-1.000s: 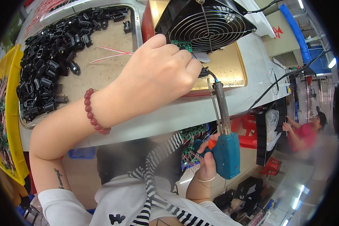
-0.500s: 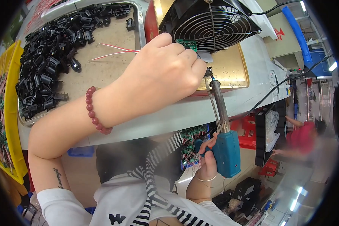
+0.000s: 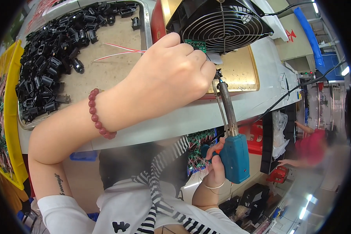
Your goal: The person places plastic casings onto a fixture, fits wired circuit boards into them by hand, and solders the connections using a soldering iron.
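Note:
My left hand (image 3: 175, 74), with a red bead bracelet on its wrist, is closed palm down at the metal-topped stand; its fingertips are mostly hidden. A small black plastic part (image 3: 218, 73) pokes out at its fingers. Red and white wires (image 3: 123, 53) run from behind this hand over the tray. Just beyond the knuckles shows a green circuit board (image 3: 195, 45); whether the fingers touch it is hidden. My right hand (image 3: 216, 171) grips the teal handle of a soldering gun (image 3: 236, 158), which points upward. Its tip meets or nearly meets the black part.
A tray (image 3: 145, 23) of many black plastic housings (image 3: 52, 62) lies at the left. Behind the hands stands a black fan with a wire grille (image 3: 224, 35). A yellow bin (image 3: 11, 156) holds wired boards. At the right, a person in red (image 3: 312, 146) works by a black crate (image 3: 267, 144).
Both hands and the soldering gun hold nearly the same pose. The view has shifted slightly. At the right, the other person's arm and the black crate have moved a little.

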`<action>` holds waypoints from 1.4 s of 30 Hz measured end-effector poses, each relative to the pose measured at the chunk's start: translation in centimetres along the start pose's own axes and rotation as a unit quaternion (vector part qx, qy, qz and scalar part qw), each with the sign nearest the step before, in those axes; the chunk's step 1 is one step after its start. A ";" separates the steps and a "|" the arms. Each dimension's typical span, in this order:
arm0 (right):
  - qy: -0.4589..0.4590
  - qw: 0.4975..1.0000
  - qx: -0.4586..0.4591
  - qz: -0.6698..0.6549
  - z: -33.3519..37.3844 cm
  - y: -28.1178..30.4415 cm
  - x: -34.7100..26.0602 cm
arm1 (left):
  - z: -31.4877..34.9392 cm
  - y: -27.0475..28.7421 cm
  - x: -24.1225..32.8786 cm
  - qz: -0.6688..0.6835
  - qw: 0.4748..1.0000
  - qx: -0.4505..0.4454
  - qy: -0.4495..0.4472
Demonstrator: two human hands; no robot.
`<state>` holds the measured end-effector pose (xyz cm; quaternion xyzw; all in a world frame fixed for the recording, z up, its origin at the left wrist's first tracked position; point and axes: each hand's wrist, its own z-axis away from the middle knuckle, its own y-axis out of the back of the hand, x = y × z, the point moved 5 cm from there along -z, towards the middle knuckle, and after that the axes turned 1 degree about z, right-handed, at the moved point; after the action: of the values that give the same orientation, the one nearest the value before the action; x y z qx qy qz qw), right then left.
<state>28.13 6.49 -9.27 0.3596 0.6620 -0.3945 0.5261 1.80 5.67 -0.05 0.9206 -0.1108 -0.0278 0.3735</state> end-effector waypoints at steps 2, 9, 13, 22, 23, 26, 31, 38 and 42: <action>0.035 0.944 0.011 0.327 -0.5 -0.8 -1.2 | 0.1 0.0 0.0 -0.005 1.000 -0.004 0.000; 0.035 0.986 0.036 0.157 -0.7 -2.5 -2.4 | 0.0 -0.1 0.0 -0.001 1.000 -0.002 -0.002; 0.030 0.985 0.043 0.166 -0.8 -2.5 -2.7 | 0.1 -0.1 -0.1 -0.002 1.000 -0.001 0.000; 0.040 0.986 0.067 0.149 -0.4 -1.7 -1.6 | 0.0 0.0 0.0 0.002 1.000 0.007 0.001; 0.069 0.985 0.070 0.140 -0.3 -1.3 -1.5 | 0.0 0.0 0.0 0.002 1.000 0.005 0.003; 0.055 0.985 0.079 0.143 -0.2 -1.7 -1.7 | 0.1 0.1 0.0 -0.002 1.000 0.008 0.002; 0.091 0.986 0.055 0.125 -0.4 -1.5 -2.5 | -1.2 4.2 1.4 -0.049 0.996 -0.037 0.067; 0.077 0.983 0.114 0.124 0.0 0.6 -1.7 | -1.7 3.9 -1.9 0.059 0.975 -0.144 0.159; 0.065 0.988 0.098 0.096 0.5 1.5 -1.2 | -1.4 3.4 -1.9 0.228 0.911 -0.199 0.280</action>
<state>29.87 6.57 -8.37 0.4961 0.6153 -0.3807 0.4799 -0.47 4.70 3.23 0.7469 -0.2013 0.2953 0.5607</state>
